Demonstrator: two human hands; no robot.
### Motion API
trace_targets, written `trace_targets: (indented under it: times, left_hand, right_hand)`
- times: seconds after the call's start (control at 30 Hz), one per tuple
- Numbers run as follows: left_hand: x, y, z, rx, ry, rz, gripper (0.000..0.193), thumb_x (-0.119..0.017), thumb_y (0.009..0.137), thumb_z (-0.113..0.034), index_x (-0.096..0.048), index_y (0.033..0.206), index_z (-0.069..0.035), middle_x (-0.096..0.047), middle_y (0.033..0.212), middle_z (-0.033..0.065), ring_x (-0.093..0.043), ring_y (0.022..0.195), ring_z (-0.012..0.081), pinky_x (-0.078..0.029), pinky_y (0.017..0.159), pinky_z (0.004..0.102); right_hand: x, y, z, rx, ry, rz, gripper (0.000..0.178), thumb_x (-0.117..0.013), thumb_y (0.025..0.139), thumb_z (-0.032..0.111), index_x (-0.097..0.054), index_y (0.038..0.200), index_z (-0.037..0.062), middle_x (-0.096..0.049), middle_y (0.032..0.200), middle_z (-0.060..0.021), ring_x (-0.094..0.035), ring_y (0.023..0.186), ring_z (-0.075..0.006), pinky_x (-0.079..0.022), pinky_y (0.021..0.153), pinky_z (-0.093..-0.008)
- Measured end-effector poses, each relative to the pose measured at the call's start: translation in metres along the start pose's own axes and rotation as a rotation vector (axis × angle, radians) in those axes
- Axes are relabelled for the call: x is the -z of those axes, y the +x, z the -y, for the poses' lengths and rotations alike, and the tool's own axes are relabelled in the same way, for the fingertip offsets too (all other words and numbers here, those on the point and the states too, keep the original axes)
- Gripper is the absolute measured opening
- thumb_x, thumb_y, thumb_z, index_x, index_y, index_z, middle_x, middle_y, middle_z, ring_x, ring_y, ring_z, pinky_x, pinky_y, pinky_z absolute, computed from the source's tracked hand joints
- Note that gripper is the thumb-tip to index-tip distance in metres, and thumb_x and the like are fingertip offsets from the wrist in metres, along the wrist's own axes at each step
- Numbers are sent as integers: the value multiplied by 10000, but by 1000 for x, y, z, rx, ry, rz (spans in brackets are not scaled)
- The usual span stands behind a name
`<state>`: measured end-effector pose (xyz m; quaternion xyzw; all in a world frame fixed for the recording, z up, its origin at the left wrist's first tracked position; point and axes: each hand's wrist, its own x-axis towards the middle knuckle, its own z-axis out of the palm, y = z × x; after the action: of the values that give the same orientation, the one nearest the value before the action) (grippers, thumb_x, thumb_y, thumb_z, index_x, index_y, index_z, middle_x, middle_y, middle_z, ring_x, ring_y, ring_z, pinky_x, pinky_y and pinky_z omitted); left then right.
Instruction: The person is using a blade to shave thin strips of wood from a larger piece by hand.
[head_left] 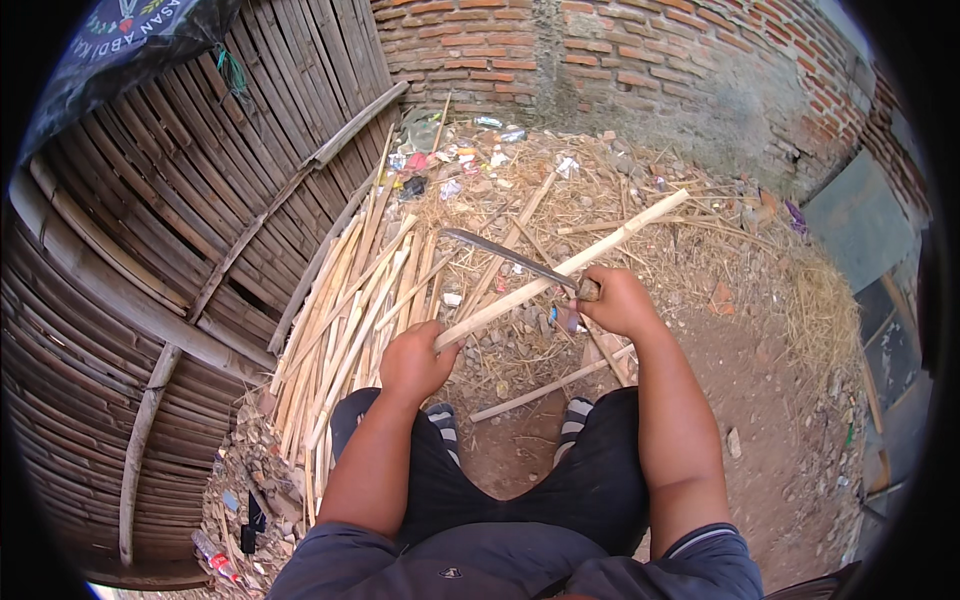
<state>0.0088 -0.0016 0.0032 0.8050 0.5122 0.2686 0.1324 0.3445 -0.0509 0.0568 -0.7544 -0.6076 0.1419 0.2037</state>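
Observation:
My left hand (415, 362) is closed around the near end of a long pale strip of wood or bamboo (630, 230), which slants up to the far right. In my right hand (618, 303) is the handle of a machete (500, 252). Its dark, slightly curved blade points to the far left and crosses the strip near its middle, seemingly against it. Part of the handle is hidden by my fingers. To the left of my left hand lies a heap of similar pale strips (345, 310), lengthwise on the ground.
A bamboo-slat wall (150, 220) rises on the left, a brick wall (640, 60) at the back. Litter (450, 188) and dry straw (815, 310) cover parts of the ground. A loose stick (530, 397) lies between my feet. Grey panels (860, 220) lean at the right.

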Motion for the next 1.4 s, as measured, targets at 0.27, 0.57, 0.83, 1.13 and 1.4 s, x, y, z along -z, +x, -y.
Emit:
trace_targets:
  times: [0.27,0.57,0.83,1.13,1.4]
  left_hand:
    - [3,-1,-1,24,8,21,353,-849,886,-400,-763,925,-61,-759,893,170,-734,855,402,-568,751,506]
    - [1,0,-2,29,16,51,333,-847,887,-399,-780,951,-78,-768,908,164,-743,868,391,-578,770,496]
    - [3,0,-3,42,42,75,342,-853,878,-406,-788,970,-82,-772,925,164,-745,880,388,-581,781,495]
    - [6,0,-6,39,46,127,365,-851,875,-422,-797,1001,-84,-774,944,173,-745,902,396,-583,805,496]
    - [0,0,2,-23,68,127,375,-849,870,-421,-786,993,-73,-765,963,181,-736,929,406,-579,813,505]
  right_hand:
    - [-5,-5,19,113,-82,38,460,-912,802,343,-778,1169,101,-778,968,-182,-753,947,-396,-587,814,-486]
    - [-7,-6,20,122,-83,81,469,-908,817,351,-781,1199,110,-787,1030,-179,-751,1014,-392,-590,868,-494]
    - [-12,-4,24,105,-95,152,442,-893,826,347,-781,1195,131,-791,1065,-164,-750,1036,-384,-592,901,-491]
    - [-22,-1,22,150,-124,221,389,-879,837,336,-776,1167,157,-788,1102,-127,-744,1079,-361,-587,915,-486]
    - [-28,-1,23,182,-150,231,424,-890,829,348,-778,1182,141,-787,1069,-150,-745,1064,-376,-587,902,-499]
